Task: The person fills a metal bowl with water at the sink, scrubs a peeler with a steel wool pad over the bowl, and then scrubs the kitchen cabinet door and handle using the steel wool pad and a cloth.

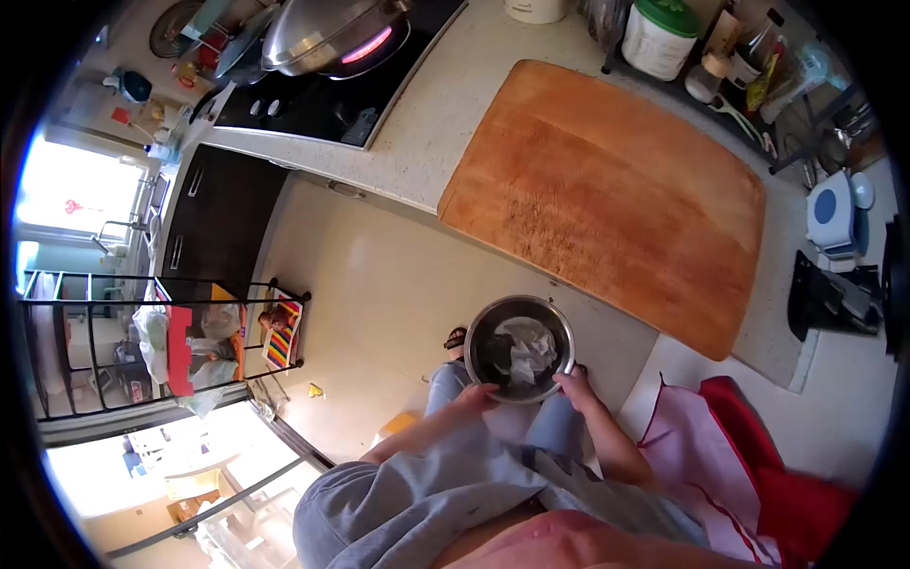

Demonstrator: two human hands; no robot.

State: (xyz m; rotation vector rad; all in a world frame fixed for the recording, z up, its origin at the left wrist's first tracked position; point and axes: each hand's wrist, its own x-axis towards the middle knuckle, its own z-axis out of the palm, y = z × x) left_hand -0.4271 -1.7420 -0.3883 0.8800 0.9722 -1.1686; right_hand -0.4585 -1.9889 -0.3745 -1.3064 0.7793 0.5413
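Observation:
A round metal bowl [567, 332] is held in front of my body, over my legs, below the counter edge. Crumpled whitish plastic [529, 349] and something dark lie inside it. My left hand [477, 397] grips the near left part of the rim. On the right part of the rim, my right hand [574, 381] is closed. Beyond the bowl, a large wooden cutting board [616, 199] lies on the counter, with dark marks on its surface.
A lidded pan [322, 38] sits on the black stove [313, 109], beside a glowing burner. Bottles and a green-lidded tub [659, 43] stand at the back. A knife block [834, 299] is at right, a wire rack [95, 351] at left, red cloth [739, 427] below the counter.

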